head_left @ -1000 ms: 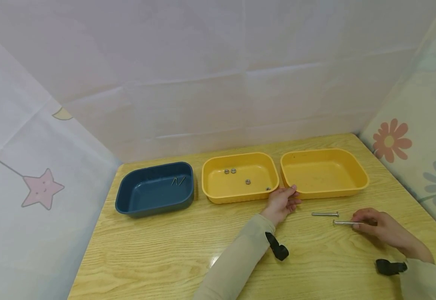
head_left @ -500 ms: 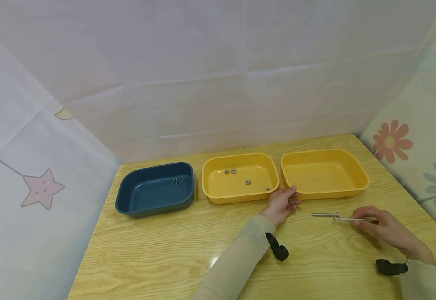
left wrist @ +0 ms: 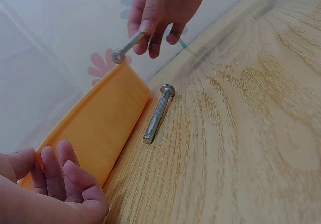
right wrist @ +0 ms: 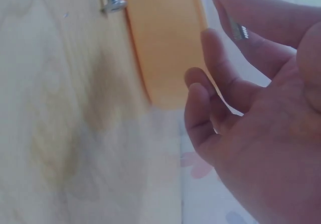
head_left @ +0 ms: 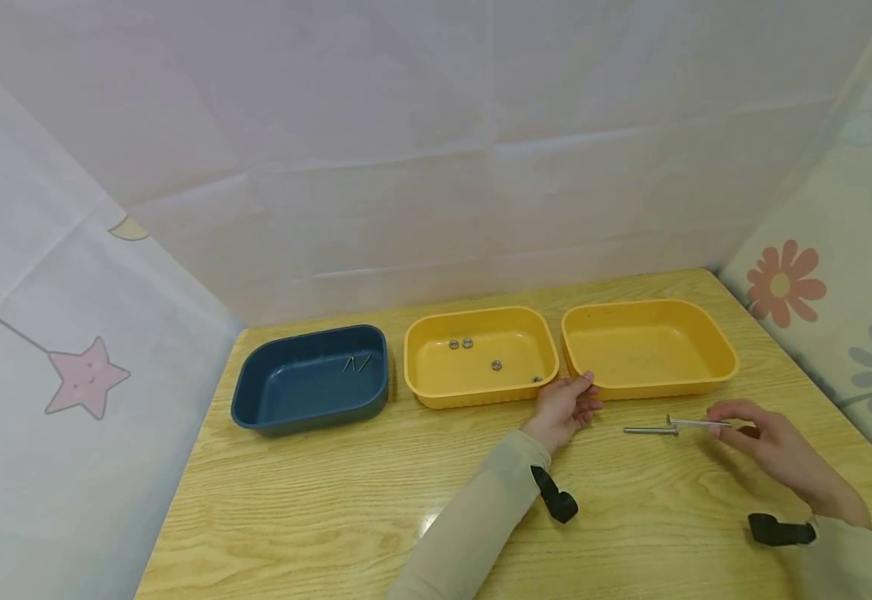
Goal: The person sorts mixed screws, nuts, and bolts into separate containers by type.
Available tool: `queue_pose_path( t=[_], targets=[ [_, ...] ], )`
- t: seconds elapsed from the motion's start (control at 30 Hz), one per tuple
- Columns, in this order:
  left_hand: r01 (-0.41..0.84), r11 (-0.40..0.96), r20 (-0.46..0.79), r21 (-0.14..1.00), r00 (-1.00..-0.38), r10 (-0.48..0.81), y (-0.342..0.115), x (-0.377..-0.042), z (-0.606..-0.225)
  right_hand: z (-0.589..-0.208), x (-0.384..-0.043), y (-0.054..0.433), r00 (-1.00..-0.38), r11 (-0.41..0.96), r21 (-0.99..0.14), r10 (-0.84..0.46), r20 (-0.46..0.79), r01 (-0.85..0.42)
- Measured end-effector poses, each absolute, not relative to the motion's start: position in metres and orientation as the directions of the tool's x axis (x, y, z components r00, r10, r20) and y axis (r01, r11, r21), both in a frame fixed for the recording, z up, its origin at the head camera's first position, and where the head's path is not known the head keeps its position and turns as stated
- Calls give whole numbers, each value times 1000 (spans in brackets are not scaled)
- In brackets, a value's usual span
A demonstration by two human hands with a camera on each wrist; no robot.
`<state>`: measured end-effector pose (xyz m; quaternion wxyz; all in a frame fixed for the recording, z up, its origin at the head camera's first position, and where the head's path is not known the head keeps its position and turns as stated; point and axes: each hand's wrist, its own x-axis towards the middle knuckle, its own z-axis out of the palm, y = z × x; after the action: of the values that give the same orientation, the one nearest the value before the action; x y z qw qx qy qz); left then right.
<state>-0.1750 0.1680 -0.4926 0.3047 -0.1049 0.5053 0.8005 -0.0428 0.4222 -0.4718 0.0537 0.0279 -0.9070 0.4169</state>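
Observation:
My left hand [head_left: 562, 408] pinches the near rim of the right yellow bin [head_left: 649, 387], thumb over the edge and fingers against the outer wall, as the left wrist view also shows. Between thumb and forefinger, my right hand [head_left: 774, 446] holds a silver bolt [left wrist: 131, 44] above the table, its flat head pointing away from the fingers. The bolt's threaded end [right wrist: 239, 31] shows behind the fingers in the right wrist view. A second bolt [head_left: 649, 431] lies on the wood in front of that bin, its head towards the right hand.
Left of it, the middle yellow bin [head_left: 481, 396] has several nuts [head_left: 496, 365] in it. A dark blue bin [head_left: 312, 417] with a few thin brass-coloured pieces [head_left: 363, 363] stands at the far left. Printed cloth walls [head_left: 406, 208] rise behind and beside the wooden table [head_left: 293, 517].
My right hand has raised its bolt and moved it slightly away from me, from the near side of the lying bolt to beyond it. The left hand keeps its place on the bin.

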Motion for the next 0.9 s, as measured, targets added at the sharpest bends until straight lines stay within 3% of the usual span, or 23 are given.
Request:
queue_pose_path(
  t=[0.63,0.9],
  targets=[
    [-589,-300,-474,750,-796,377,167,-174,-493,-459,-54,409,-960,650,-752,129,247,-106],
    [-590,-303,-481,748,-797,366,169,-174,-492,-451,-58,405,-953,642,-766,205,224,-42]
  ],
)
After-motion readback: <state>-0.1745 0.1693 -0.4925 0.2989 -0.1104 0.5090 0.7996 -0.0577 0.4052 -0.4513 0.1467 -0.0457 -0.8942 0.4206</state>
